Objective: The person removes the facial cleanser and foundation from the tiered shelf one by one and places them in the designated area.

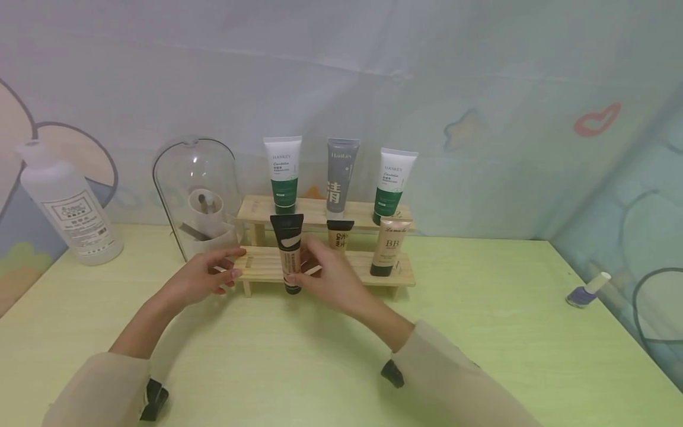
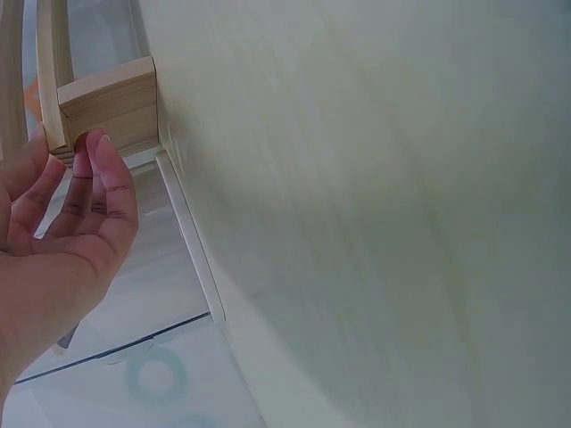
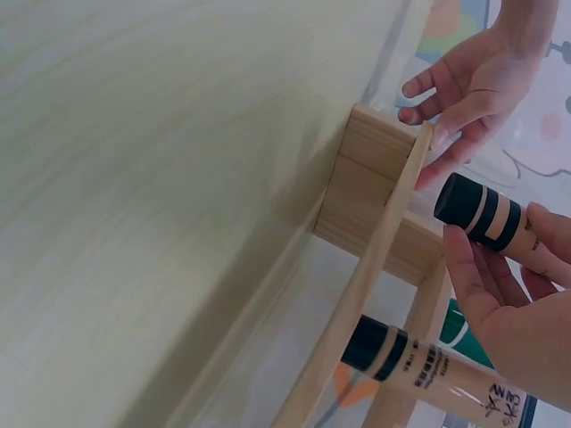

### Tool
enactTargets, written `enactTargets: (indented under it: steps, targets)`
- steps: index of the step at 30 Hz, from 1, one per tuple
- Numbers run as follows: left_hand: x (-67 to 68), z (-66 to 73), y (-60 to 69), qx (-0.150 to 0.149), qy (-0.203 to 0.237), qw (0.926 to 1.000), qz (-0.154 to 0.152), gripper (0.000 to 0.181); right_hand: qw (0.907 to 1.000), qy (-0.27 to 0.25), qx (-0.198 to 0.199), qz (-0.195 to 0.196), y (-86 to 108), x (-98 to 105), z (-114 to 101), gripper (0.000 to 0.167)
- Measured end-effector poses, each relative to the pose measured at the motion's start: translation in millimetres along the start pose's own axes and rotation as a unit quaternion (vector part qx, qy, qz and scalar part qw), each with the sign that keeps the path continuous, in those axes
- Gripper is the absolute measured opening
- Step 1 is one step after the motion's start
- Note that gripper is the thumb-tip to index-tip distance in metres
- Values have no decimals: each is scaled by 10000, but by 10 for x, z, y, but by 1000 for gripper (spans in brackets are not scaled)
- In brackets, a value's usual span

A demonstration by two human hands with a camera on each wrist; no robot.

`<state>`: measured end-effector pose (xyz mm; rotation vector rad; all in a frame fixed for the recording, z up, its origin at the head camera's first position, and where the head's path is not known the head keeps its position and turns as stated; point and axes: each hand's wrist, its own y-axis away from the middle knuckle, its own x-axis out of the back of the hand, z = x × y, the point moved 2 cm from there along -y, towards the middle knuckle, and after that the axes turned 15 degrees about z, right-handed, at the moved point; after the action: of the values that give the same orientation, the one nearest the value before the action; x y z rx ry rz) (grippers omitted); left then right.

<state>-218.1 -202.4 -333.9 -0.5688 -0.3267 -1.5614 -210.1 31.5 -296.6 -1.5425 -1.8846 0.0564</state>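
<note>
My right hand holds a beige and black cosmetic tube between thumb and fingers, its black cap down. The tube is upright in front of the lower step of a two-tier wooden rack; in the right wrist view its cap is apart from the board. At the rack's left end, my left hand pinches the corner of the lower board. A similar tube stands mid-step, partly behind my right hand in the head view. A gold BB cream tube stands at the step's right.
On the upper step stand two white-and-green tubes and a grey tube. Left of the rack are a clear domed holder with brushes and a large white bottle. A purple nail polish bottle lies tilted at the table's right edge.
</note>
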Motion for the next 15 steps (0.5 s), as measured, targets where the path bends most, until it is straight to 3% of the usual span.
enactTargets:
  steps: [5, 15]
  targets:
    - [-2, 4, 8, -21, 5, 10000, -3, 47, 9998, -31, 67, -186, 88, 154, -20, 34]
    - [4, 17, 11, -58, 31, 10000, 12, 47, 9982, 157, -385, -441, 213, 498, 107, 40]
